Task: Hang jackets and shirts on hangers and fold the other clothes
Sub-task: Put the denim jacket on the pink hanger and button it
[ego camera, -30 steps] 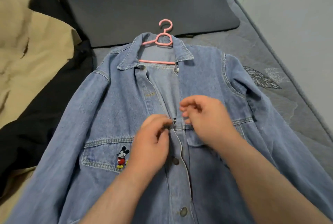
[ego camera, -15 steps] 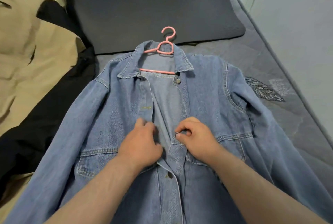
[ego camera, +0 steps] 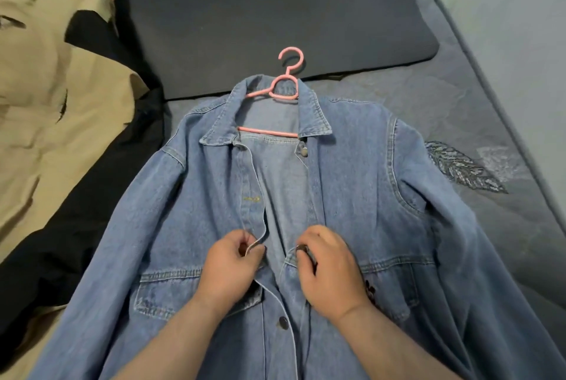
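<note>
Denim jacket (ego camera: 352, 196) hem and cuffs ran off bottom edge. Pink hanger (ego camera: 277, 95) shoulders hid under collar. Right pocket patch mostly behind right hand (ego camera: 329, 269), unreadable.

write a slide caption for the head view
Both hands pinch the front edges of a denim jacket on a pink hanger.

Bed (ego camera: 505, 242) (jacket (ego camera: 367, 196), pillow (ego camera: 260, 18))

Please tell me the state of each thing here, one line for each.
Denim jacket: flat on bed, on hanger, top part unbuttoned.
Pink hanger: inside the collar, hook out.
Left hand: pinches left front edge.
Right hand: holds right front edge at a button.
</note>
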A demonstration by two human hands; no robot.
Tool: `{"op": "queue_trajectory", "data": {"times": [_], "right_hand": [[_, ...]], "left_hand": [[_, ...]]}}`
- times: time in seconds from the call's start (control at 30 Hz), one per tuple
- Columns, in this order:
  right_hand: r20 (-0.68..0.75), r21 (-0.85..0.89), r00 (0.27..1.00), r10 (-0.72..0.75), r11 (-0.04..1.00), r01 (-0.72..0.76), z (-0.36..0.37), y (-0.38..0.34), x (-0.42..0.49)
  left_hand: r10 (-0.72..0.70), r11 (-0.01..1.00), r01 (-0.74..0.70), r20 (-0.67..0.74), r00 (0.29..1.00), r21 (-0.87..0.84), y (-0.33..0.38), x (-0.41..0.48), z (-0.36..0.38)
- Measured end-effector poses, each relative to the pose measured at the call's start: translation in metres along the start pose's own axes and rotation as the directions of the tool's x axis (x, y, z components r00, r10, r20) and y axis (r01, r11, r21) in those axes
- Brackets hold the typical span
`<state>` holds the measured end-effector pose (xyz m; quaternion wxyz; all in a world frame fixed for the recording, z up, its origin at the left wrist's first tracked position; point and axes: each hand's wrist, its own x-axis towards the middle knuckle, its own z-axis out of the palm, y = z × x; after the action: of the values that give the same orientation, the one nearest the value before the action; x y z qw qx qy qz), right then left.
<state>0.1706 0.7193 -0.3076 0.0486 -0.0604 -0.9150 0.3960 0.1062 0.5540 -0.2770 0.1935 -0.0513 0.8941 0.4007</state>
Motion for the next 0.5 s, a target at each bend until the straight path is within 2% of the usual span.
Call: {"op": "queue_trajectory", "data": {"times": [0.17,0.3,0.5], "right_hand": [[-0.012,-0.016,1.000,0.007,1.000,-0.007,0.005,0.000,0.001],[-0.022,-0.036,1.000,0.012,0.999,-0.012,0.006,0.002,0.001],[-0.017,-0.078,1.000,0.018,0.997,-0.019,0.007,0.001,0.003]], "left_hand": [[0.075,0.983,-0.060,-0.082,0.994,0.176,-0.010,-0.005,0.015],[0.092,0.946,-0.051,-0.115,0.989,0.320,-0.008,-0.004,0.025],[0.111,0.926,-0.056,-0.127,0.986,0.374,-0.006,-0.003,0.028]]}}
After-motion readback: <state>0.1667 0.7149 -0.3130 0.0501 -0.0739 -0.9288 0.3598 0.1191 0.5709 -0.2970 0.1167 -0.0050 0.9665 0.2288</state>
